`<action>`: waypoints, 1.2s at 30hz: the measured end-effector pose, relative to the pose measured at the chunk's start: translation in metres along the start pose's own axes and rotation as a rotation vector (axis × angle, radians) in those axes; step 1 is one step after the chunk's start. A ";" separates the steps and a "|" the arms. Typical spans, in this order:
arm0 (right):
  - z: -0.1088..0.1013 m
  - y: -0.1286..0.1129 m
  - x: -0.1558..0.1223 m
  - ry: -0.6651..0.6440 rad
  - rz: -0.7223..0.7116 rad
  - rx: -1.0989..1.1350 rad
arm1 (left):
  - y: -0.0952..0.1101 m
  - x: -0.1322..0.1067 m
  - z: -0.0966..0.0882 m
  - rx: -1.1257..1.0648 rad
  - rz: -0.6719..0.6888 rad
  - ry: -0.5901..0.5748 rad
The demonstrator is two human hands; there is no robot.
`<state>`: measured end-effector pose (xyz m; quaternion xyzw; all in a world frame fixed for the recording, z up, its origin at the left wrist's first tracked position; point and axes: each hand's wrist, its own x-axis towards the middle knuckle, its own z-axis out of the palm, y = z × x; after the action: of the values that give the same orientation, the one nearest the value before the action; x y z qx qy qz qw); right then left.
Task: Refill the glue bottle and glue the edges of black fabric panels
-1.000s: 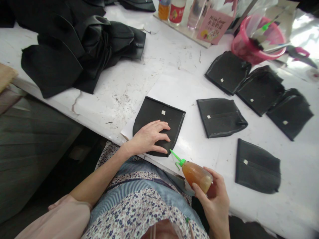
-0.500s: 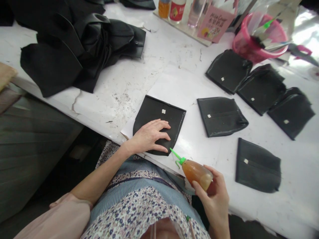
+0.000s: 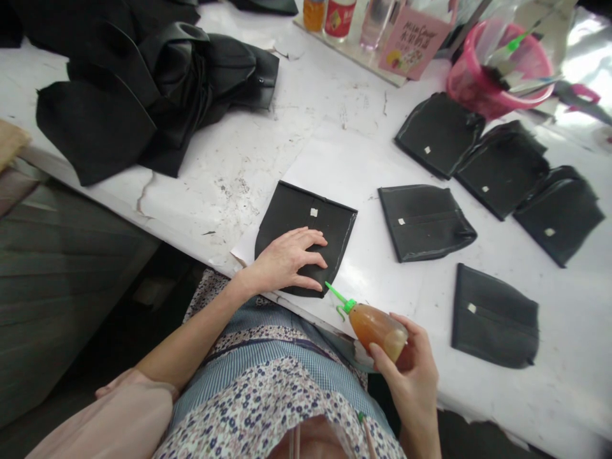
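Note:
My left hand [image 3: 291, 258] lies with fingers spread on a black leather-like panel [image 3: 329, 220], pressing it against the white table. Near the panel's far edge sits a small pale square [image 3: 313, 212], and a whitish line runs along its right edge. A squeeze glue bottle [image 3: 377, 328] with amber liquid is gripped between the thumb and fingers of my right hand [image 3: 411, 370]. Its green nozzle [image 3: 336, 292] points up and left, the tip at the panel's lower right edge. Whether liquid is coming out cannot be made out.
Similar black pieces [image 3: 425, 223] with pale squares lie to the right, several in all. A heap of black material [image 3: 157, 95] covers the far left. At the back stand bottles [image 3: 339, 18], a pink box [image 3: 414, 41] and a pink basket [image 3: 478, 89] of tools. The table edge [image 3: 182, 252] runs close to my body.
Almost nothing differs. The bottle and its nozzle tip have shifted very slightly upward along the panel's edge; my left hand stays in place.

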<state>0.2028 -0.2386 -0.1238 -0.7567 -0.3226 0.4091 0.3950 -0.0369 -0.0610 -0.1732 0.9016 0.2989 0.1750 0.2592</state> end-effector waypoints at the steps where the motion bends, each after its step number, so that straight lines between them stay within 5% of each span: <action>1: 0.000 0.000 0.000 0.003 0.001 0.006 | 0.000 0.000 0.000 0.000 0.000 -0.001; 36: 0.005 0.004 0.003 0.024 0.022 0.038 | -0.002 0.000 0.002 -0.009 -0.009 0.005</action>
<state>0.2007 -0.2368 -0.1296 -0.7573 -0.3016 0.4104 0.4088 -0.0369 -0.0605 -0.1754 0.8985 0.3030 0.1774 0.2633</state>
